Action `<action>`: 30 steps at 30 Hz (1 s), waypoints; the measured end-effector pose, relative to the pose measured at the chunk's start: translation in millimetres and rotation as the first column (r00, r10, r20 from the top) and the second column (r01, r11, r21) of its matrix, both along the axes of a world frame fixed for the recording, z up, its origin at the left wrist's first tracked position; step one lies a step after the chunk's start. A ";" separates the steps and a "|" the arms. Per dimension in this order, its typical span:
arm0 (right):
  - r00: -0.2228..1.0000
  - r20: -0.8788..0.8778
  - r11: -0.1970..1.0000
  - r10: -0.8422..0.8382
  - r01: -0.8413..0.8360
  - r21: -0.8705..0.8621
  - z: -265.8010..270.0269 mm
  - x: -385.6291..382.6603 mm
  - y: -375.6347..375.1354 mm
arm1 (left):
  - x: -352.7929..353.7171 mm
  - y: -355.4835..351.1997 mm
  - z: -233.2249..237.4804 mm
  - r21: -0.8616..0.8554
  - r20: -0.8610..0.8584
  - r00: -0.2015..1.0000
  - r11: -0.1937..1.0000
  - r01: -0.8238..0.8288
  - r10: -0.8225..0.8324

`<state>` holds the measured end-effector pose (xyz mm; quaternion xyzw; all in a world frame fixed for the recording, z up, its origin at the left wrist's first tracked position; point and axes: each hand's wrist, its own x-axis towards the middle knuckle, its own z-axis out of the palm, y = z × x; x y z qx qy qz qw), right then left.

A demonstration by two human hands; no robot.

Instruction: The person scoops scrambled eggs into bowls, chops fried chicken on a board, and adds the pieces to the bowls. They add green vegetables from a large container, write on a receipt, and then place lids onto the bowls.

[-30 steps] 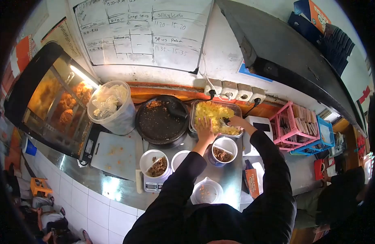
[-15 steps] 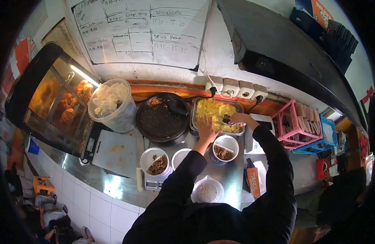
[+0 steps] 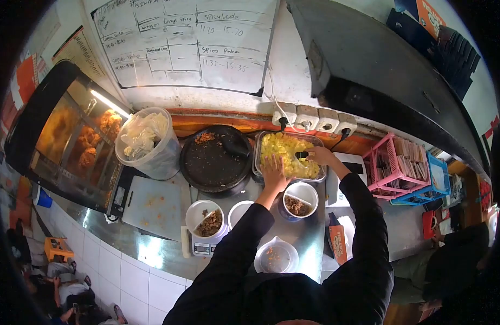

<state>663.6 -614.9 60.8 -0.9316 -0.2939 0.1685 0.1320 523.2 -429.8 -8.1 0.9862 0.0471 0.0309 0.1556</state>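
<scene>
A clear rectangular container of yellow food, which looks like scrambled egg, sits by the wall. My left hand lies with fingers spread over its near left part. In my right hand is a black-handled utensil; its working end is hidden in the food. Just below stands a divided white bowl with chopped brown meat in one half. Left of my forearm, a similar bowl with meat rests on a small scale. Another white bowl is partly behind my sleeve.
A black round pan and a tall clear bucket stand at left, near a lit food warmer. A cutting board lies before them. Pink and blue baskets stand right. Other people are at both sides.
My right hand and the utensil have shifted slightly toward the wall within the container. My left hand stays almost in place. The whole view has tilted a little.
</scene>
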 end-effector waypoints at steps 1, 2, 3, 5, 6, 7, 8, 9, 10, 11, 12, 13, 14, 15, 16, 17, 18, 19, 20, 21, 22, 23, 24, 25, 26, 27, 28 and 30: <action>0.999 0.047 1.000 -0.007 0.006 0.023 -0.7 -3.6 -1.3 | -0.8 -1.4 -1.0 -0.002 0.000 1.000 1.000 0.002 -0.002; 0.997 0.078 0.999 0.012 -0.016 0.046 -5.2 -2.8 0.0 | -0.1 -0.9 -1.2 -0.001 0.004 1.000 1.000 0.002 -0.002; 0.994 0.108 0.997 0.032 -0.039 0.068 -11.8 -1.8 3.1 | 0.5 0.0 -0.2 -0.001 0.008 1.000 1.000 0.001 -0.001; 0.995 -0.084 0.998 -0.053 0.055 0.023 -21.0 4.2 1.9 | 0.3 -0.2 -0.1 0.001 0.010 1.000 1.000 0.001 -0.001; 0.942 -0.291 0.985 -0.169 0.157 -0.065 -2.5 0.5 7.8 | -0.1 -0.3 0.0 0.002 0.010 1.000 1.000 0.002 -0.002; 0.833 -0.471 0.957 -0.289 0.235 -0.172 9.3 0.6 11.9 | 0.2 0.0 -0.1 0.002 0.015 1.000 1.000 0.001 -0.001; 0.779 -0.546 0.951 -0.309 0.246 -0.187 8.0 3.7 11.0 | -0.9 0.2 -0.8 0.001 0.018 1.000 1.000 0.000 0.000; 0.719 -0.613 0.945 -0.327 0.256 -0.203 7.7 7.5 8.7 | -1.0 -0.1 0.8 -0.001 0.024 1.000 1.000 0.000 0.000; 0.654 -0.675 0.939 -0.343 0.265 -0.220 7.3 11.0 6.8 | -0.9 -0.2 2.6 -0.004 -0.009 1.000 1.000 0.004 -0.004; 0.708 -0.637 0.951 -0.305 0.188 -0.246 5.5 14.0 7.5 | -1.4 0.2 4.3 -0.006 -0.043 0.999 1.000 0.009 -0.010; 0.759 -0.597 0.955 -0.259 0.110 -0.275 12.6 13.6 14.0 | 0.3 0.6 5.3 -0.009 -0.073 0.997 1.000 0.012 -0.013; 0.803 -0.558 0.951 -0.209 0.034 -0.308 18.5 10.4 18.0 | -0.3 -0.1 5.5 -0.010 -0.070 0.997 1.000 0.011 -0.011; 0.923 -0.385 0.961 0.017 -0.121 -0.249 6.8 14.8 19.1 | -0.7 -0.2 5.7 -0.010 -0.067 0.998 1.000 0.008 -0.009; 0.952 -0.180 0.933 0.246 -0.283 -0.223 -20.3 26.1 19.5 | -0.8 0.3 5.9 -0.009 -0.062 0.998 1.000 0.006 -0.007; 0.889 0.036 0.869 0.456 -0.436 -0.233 -36.7 30.7 18.7 | -1.9 0.6 5.9 -0.008 -0.053 0.999 1.000 0.006 -0.006; 0.937 0.072 0.923 0.341 -0.318 -0.218 -36.0 21.1 16.8 | -3.3 0.2 6.2 -0.009 -0.045 0.999 1.000 0.005 -0.006; 0.969 0.110 0.960 0.222 -0.197 -0.201 -31.1 6.4 16.4 | -2.9 0.6 7.4 -0.011 -0.032 0.999 1.000 0.002 -0.003; 0.984 0.149 0.982 0.100 -0.073 -0.175 -30.5 -0.7 17.4 | -3.3 2.0 5.4 -0.012 -0.023 1.000 1.000 -0.002 0.002; 0.985 0.128 0.978 0.113 -0.087 -0.188 -26.4 -1.7 18.6 | -3.6 1.7 3.6 -0.014 -0.009 1.000 1.000 -0.004 0.004; 0.987 0.104 0.974 0.122 -0.099 -0.202 -26.5 -0.6 16.5 | -3.0 0.7 5.2 -0.018 0.001 1.000 1.000 -0.003 0.003; 0.990 0.070 0.971 0.123 -0.105 -0.214 -30.3 -3.1 12.4 | -2.7 1.6 5.1 -0.049 0.031 1.000 0.999 0.002 -0.001; 0.977 0.047 0.951 0.207 -0.190 -0.243 -32.8 0.0 11.7 | -2.4 3.4 4.8 -0.037 0.046 0.999 0.999 -0.014 0.016; 0.960 0.019 0.926 0.278 -0.263 -0.271 -34.1 5.1 12.0 | -3.2 3.1 4.8 -0.028 0.063 0.998 0.999 -0.019 0.021; 0.941 -0.012 0.897 0.339 -0.327 -0.299 -32.9 5.6 9.0 | -4.8 -0.2 4.7 -0.023 0.079 0.997 1.000 -0.016 0.018; 0.962 -0.144 0.920 0.233 -0.266 -0.289 -26.5 4.4 11.7 | -6.7 -1.9 6.7 -0.027 0.086 0.996 0.999 -0.021 0.023; 0.956 -0.267 0.939 0.124 -0.200 -0.280 -19.6 4.0 15.8 | -6.7 -1.5 7.8 -0.029 0.098 0.995 0.999 -0.027 0.030; 0.915 -0.402 0.983 -0.041 -0.035 -0.180 -25.7 5.3 12.9 | -5.1 -1.3 5.4 -0.002 0.096 0.995 1.000 -0.016 0.016; 0.766 -0.608 0.977 -0.207 0.190 -0.092 -28.0 4.5 9.5 | -2.5 -0.5 2.8 -0.012 0.063 0.998 1.000 0.001 0.000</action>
